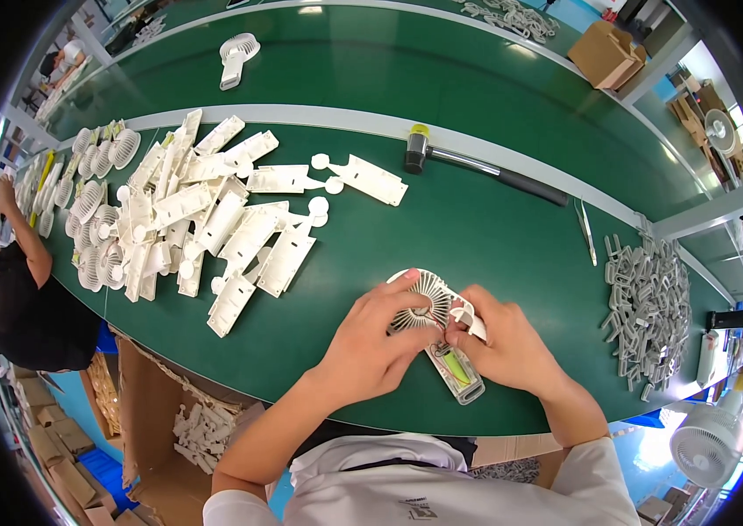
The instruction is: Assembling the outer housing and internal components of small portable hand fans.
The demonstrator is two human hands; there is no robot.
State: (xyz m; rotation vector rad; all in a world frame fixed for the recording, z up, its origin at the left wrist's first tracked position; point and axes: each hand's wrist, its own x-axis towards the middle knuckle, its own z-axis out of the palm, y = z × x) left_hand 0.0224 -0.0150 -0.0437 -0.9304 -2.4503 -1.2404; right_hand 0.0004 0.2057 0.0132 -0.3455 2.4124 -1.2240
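Note:
At the near edge of the green table, my left hand (378,337) is closed around the round white grille of a handheld fan (425,302). The fan's handle is uncovered and points toward me; a bright green strip, perhaps a battery, shows inside it (457,366). My right hand (505,342) pinches a curved white plastic piece (470,317) against the fan's neck. Its fingertips partly hide the joint, so I cannot tell whether the piece is seated. To the left lies a loose heap of white handle covers (183,206).
A rubber mallet (494,174) and tweezers (586,232) lie beyond my hands. Grey clip-like parts (648,311) are piled at right. Several fan heads (91,202) lie far left, near another person (29,289). An open cardboard box (157,438) stands below the table edge.

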